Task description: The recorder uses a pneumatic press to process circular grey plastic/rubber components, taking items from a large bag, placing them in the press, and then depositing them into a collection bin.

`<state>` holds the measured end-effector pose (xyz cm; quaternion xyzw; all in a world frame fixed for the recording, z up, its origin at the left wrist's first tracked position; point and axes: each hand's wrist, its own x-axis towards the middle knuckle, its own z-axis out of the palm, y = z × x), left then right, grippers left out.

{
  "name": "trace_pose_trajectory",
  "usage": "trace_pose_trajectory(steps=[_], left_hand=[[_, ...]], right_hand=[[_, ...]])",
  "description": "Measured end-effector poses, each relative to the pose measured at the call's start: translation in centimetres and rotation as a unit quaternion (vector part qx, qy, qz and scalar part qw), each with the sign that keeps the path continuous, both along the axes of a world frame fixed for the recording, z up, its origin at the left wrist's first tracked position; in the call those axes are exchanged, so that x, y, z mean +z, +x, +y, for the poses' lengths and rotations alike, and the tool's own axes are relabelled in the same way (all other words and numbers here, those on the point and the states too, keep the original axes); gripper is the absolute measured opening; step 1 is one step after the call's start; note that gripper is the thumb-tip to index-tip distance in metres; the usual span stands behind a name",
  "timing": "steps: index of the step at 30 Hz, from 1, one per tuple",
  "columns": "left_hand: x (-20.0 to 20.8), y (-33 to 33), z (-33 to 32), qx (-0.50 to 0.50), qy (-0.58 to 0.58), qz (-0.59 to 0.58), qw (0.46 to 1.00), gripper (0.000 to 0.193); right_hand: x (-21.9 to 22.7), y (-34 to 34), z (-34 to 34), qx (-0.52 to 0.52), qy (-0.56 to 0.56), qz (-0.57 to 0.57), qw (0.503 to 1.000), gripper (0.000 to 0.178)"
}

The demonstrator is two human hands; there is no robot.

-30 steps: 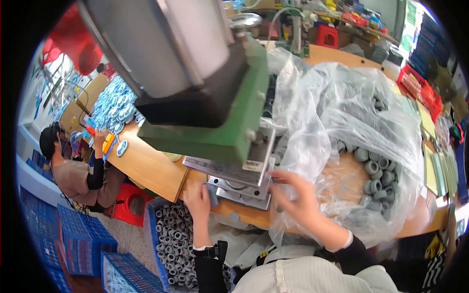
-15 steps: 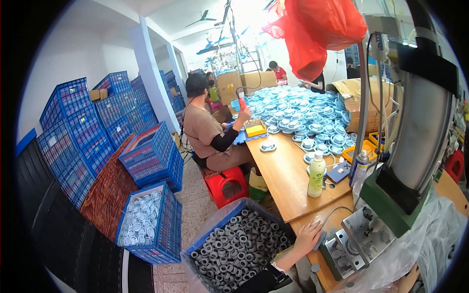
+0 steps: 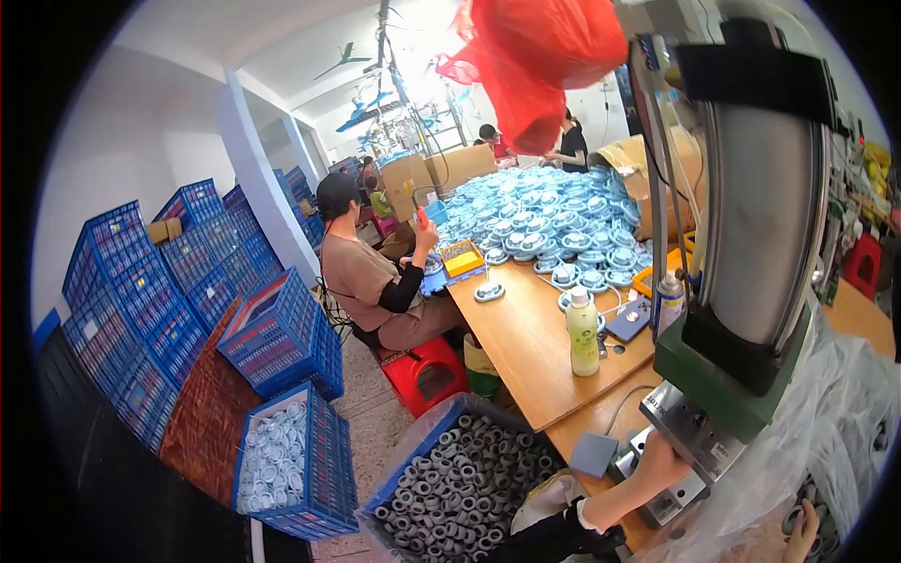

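My left hand point(image 3: 660, 463) reaches into the gap of a bench press point(image 3: 732, 375), between its upper metal block point(image 3: 690, 436) and the lower metal die point(image 3: 671, 502). The press hides its fingertips, and whatever they may hold. Beside the die on the table lies a flat grey box point(image 3: 594, 454) with a cable; no hand touches it. At the lower right edge, my right hand point(image 3: 801, 535) is among dark grey rings point(image 3: 826, 535) next to clear plastic sheeting point(image 3: 807, 441). Only part of that hand shows, and its grip is unclear.
A lined blue crate point(image 3: 413, 441) of grey rings stands left of the table point(image 3: 497, 357). A green bottle point(image 3: 582, 333) and spray can point(image 3: 668, 300) stand near the press. Behind them are heaped light-blue parts point(image 3: 554, 211). A seated co-worker point(image 3: 361, 267) works at the left.
My left hand has left the flat grey box and moved right, into the press gap. More of my right hand shows at the lower right. The view has shifted to the right.
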<state>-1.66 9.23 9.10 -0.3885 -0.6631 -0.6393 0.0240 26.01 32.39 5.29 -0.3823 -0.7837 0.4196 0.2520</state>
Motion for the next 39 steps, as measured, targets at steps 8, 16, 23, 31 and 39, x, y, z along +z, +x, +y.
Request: trace_pose_trajectory(steps=[8,16,23,31,39], left_hand=[[-1.7,-0.4,-0.2,0.038,-0.024,0.025,0.999,0.020],[-2.0,-0.2,-0.3,0.027,0.010,-0.013,1.000,0.018],[-1.7,-0.1,-0.2,0.031,0.026,0.001,0.999,0.019],[-0.4,0.1,0.0,0.044,0.084,0.055,0.994,0.018],[-0.8,-0.1,0.2,0.047,0.077,0.057,0.994,0.020]], right_hand=[[-1.1,2.8,-4.8,-0.066,-0.190,0.114,0.973,0.047],[-0.5,0.6,-6.2,-0.070,-0.137,0.126,0.980,0.047],[1.2,-1.1,-7.3,-0.065,-0.072,0.141,0.985,0.047],[0.9,-0.9,-7.7,-0.087,-0.098,0.131,0.983,0.045],[2.2,-1.8,-8.7,-0.098,-0.105,0.138,0.980,0.043]])
